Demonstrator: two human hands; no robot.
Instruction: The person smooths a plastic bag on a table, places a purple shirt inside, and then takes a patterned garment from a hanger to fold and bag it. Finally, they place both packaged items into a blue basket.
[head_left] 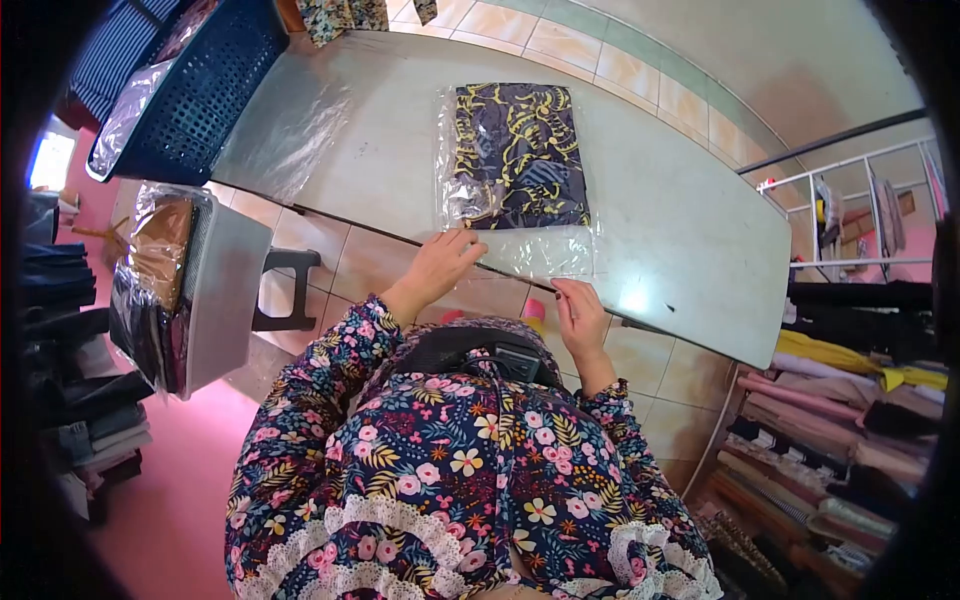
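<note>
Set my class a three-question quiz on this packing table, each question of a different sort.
1. True or false: the folded fabric lies inside a clear plastic bag on the table.
2. What stands at the table's far left end? A) a blue basket B) a red bucket C) a sewing machine
3. Fill in (near or far): the left hand rests on the bag's ____ left corner.
Key: 1 true; 2 A; 3 near.
</note>
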